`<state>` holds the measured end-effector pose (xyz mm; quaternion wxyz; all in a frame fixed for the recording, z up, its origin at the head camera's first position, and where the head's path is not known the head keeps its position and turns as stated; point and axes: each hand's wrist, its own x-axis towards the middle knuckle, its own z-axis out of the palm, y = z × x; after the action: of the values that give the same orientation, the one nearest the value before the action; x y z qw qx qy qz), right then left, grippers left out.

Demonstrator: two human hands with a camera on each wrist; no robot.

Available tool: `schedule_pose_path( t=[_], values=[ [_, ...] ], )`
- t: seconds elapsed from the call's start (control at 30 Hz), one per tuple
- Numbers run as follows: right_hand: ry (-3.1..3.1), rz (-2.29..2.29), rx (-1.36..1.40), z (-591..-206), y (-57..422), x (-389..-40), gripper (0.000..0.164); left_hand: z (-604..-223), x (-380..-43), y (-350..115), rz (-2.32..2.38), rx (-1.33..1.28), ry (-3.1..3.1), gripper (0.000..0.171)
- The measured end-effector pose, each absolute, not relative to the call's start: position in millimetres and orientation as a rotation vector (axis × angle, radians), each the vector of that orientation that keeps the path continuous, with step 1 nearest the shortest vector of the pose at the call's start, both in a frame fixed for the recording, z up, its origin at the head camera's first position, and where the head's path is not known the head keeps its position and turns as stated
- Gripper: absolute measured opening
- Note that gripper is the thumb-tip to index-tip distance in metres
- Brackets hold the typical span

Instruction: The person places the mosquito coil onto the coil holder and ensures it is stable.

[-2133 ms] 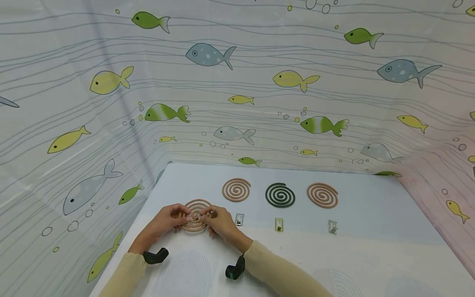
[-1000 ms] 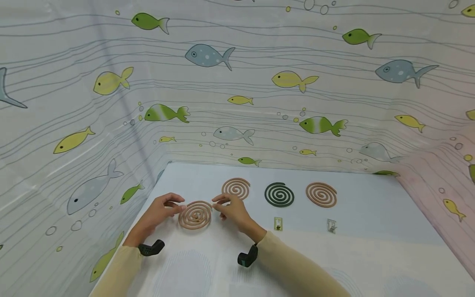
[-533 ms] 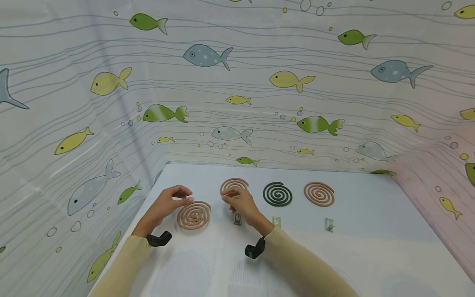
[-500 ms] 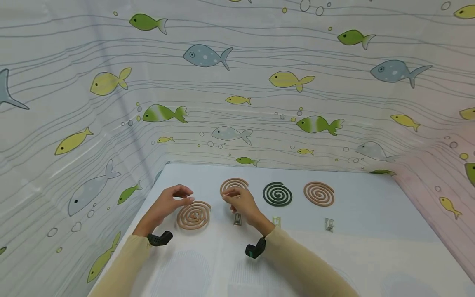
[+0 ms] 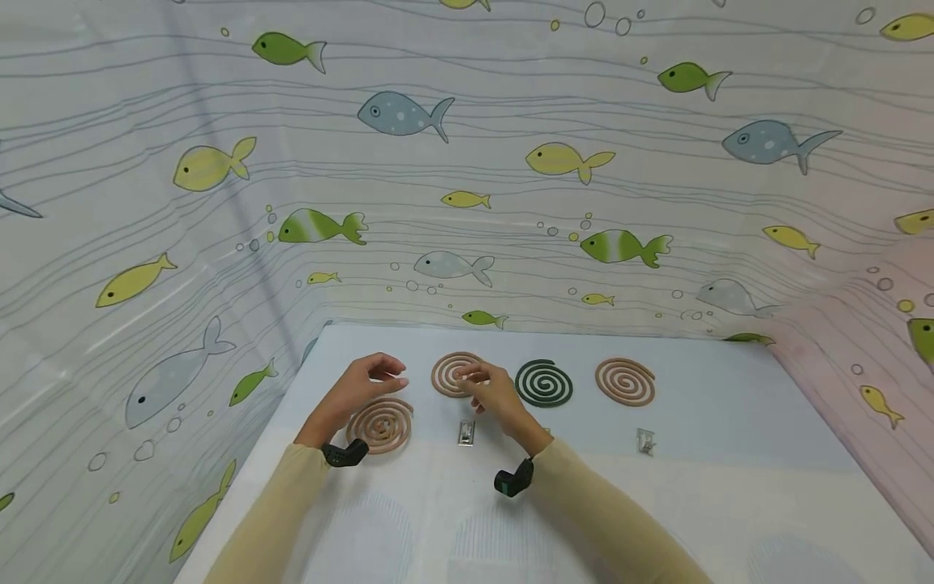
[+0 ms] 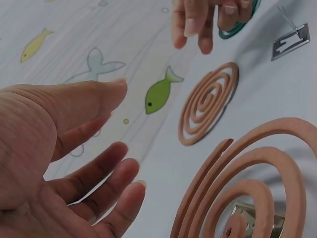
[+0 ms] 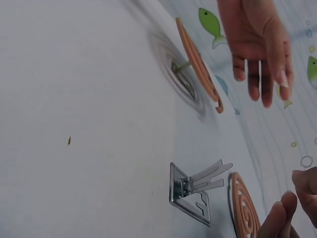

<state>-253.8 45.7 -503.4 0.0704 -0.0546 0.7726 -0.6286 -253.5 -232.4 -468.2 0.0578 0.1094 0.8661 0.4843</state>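
Observation:
A brown mosquito coil [image 5: 379,425] sits raised on a small metal stand [image 7: 182,74] at the left of the table, tilted in the right wrist view. My left hand [image 5: 362,388] hovers just beyond it, fingers loosely bent, holding nothing. A second brown mosquito coil [image 5: 445,375] lies flat farther back. My right hand [image 5: 496,396] overlaps its right side in the head view, fingers relaxed and nothing between them. In front of that coil stands another metal coil stand [image 5: 466,433], its prongs [image 7: 208,176] bent upward.
To the right lie a dark green mosquito coil [image 5: 543,383] and another brown one [image 5: 625,382]. A metal stand [image 5: 645,442] is in front of the latter. The one before the green coil is mostly hidden by my right wrist. Fish-printed sheets [image 5: 438,186] wall the table.
Both hands have come away from the left coil, which stays on its stand. My left hand has moved back and right; my right hand has moved right to the second brown coil.

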Motion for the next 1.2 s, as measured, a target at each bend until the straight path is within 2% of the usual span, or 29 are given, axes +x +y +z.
schedule_pose_path(
  t=[0.23, 0.73, 1.2],
  values=[
    [2.365, -1.856, -0.09, -507, 55, -260, 0.029, -471, -268, -214, 1.415, 0.367, 2.611, 0.04],
    [2.379, -1.864, 0.056, -521, 60, -273, 0.03, -483, -292, -192, 1.364, 0.194, 2.604, 0.032],
    [2.408, -1.85, 0.121, -522, 56, -280, 0.029, -498, -309, -184, 1.461, 0.187, 2.49, 0.033]
  ],
)
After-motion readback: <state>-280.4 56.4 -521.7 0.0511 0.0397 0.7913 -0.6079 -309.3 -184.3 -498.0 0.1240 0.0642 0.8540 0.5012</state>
